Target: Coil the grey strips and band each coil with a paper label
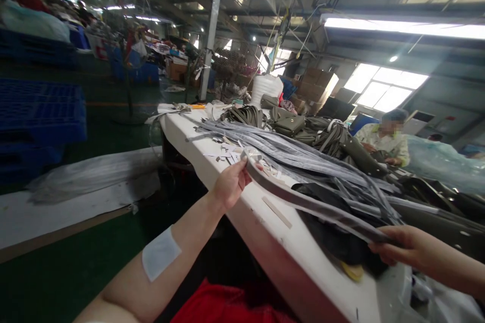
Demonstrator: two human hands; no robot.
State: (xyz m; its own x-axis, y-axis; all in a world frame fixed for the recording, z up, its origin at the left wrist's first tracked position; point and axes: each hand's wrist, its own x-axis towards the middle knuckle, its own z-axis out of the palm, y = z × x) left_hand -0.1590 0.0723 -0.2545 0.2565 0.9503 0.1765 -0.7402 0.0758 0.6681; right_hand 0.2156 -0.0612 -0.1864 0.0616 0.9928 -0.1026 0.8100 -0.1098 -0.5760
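A long grey strap (291, 197) stretches between my two hands above the white table (242, 212), sagging a little in the middle. My left hand (232, 181) pinches its far end between thumb and fingers. Toward the right edge of the view, my right hand (405, 247) is closed round the strap's other end. Behind the strap lies a pile of similar grey strips (288, 149). Small paper scraps (227, 154) are scattered beside my left hand. A loose flat beige strip (277, 212) rests on the tabletop below the strap.
Black cloth (322, 232) and a yellow object (352, 271) lie near my right hand. Olive-green bags (290, 123) and coiled straps (244, 115) crowd the table's far side. A co-worker (386, 139) sits beyond them. Blue pallets (41, 116) stand on the floor at left.
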